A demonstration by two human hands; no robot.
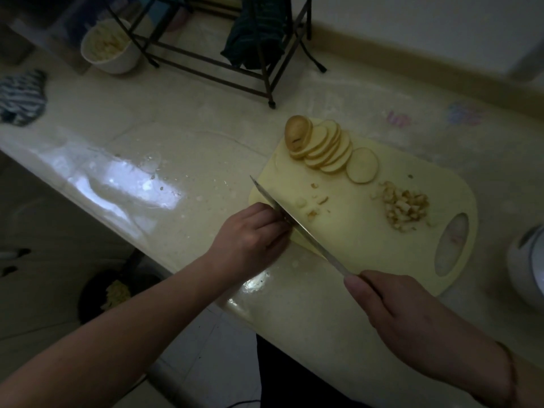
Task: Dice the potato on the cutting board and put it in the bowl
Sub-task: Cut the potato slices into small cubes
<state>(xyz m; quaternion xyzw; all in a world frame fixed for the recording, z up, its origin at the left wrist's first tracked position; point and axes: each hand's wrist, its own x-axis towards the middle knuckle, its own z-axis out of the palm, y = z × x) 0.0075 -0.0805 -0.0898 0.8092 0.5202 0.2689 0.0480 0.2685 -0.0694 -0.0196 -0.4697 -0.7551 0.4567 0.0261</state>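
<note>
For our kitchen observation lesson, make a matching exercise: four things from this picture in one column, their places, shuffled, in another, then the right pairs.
Things:
1. potato slices
2. diced pile
3. knife
4. white bowl

Places:
A. far left of the counter, beside the black rack
B. far end of the cutting board, fanned out
C. held in the right hand
D. on the board near its handle hole

Pairs: 1-B, 2-D, 3-C, 4-A

On the glossy cream bench [182, 119], a pale yellow plastic cutting board [353, 231] carries fanned potato slices [326, 147] and a diced pile [404, 209]. The right hand [412, 316] grips a long steel knife [297, 225]; the left hand [250, 237] curls against its blade. A white bowl [110, 45] of dice stands well apart.
</note>
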